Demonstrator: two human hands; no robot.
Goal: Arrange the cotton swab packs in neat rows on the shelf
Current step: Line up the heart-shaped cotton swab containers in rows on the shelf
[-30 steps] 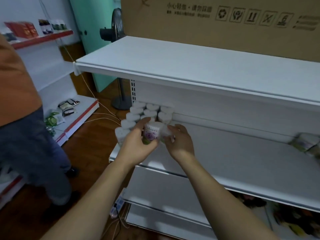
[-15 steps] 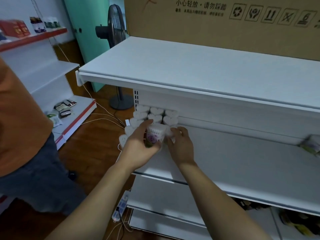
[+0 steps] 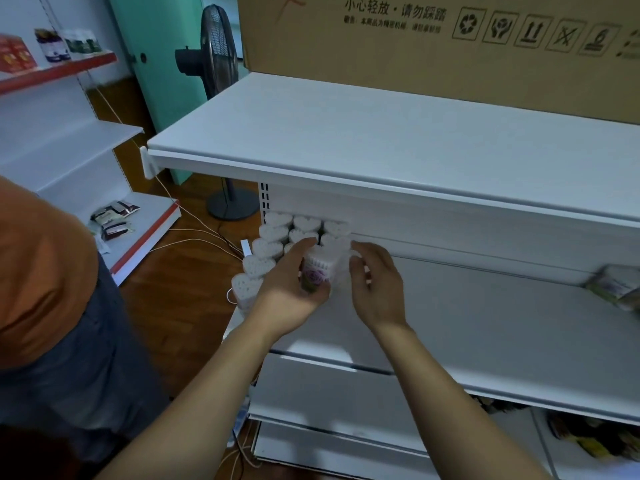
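Note:
Several heart-shaped cotton swab packs (image 3: 273, 233) stand in rows at the left end of the white middle shelf (image 3: 485, 327). My left hand (image 3: 287, 289) grips one pack with a pink flower label (image 3: 317, 273) and holds it upright beside the rows. My right hand (image 3: 375, 285) is just right of that pack, fingers bent loosely toward it; whether they touch it is hidden by blur. More packs (image 3: 614, 287) lie loose at the shelf's far right edge.
An upper shelf (image 3: 381, 140) overhangs the working shelf, with a large cardboard box (image 3: 450, 46) on it. A person in an orange top (image 3: 45, 271) stands close at the left. A fan (image 3: 221, 57) and cables on the wooden floor are behind the shelf's left end.
The view has shifted slightly. My left hand still holds the flower-label pack by the rows, and my right hand has drawn a little away from it to the right.

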